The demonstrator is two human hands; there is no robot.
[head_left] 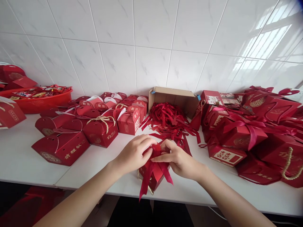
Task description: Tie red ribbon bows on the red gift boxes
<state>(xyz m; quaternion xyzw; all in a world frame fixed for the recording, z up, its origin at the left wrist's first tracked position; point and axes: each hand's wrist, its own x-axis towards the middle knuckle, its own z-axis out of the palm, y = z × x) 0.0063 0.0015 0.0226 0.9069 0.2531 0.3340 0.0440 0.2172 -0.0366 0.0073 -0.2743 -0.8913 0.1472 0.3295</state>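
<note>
A small red gift box (156,177) with a gold twisted cord handle stands near the table's front edge, right below my hands. Dark red ribbon (146,181) lies over its top, two tails hanging down the near side. My left hand (137,153) pinches the ribbon from the left at the top of the box. From the right, my right hand (176,157) grips the same ribbon, its fingers closed around the middle. The ribbon's centre is partly hidden by my fingers.
Behind the box, loose red ribbons (168,115) spill from a cardboard box (175,91). Unribboned red boxes (67,146) stand to the left, near a red basket (40,104) of wrapped sweets. Ribboned boxes (245,135) are piled at right. A white tiled wall (151,66) closes the back.
</note>
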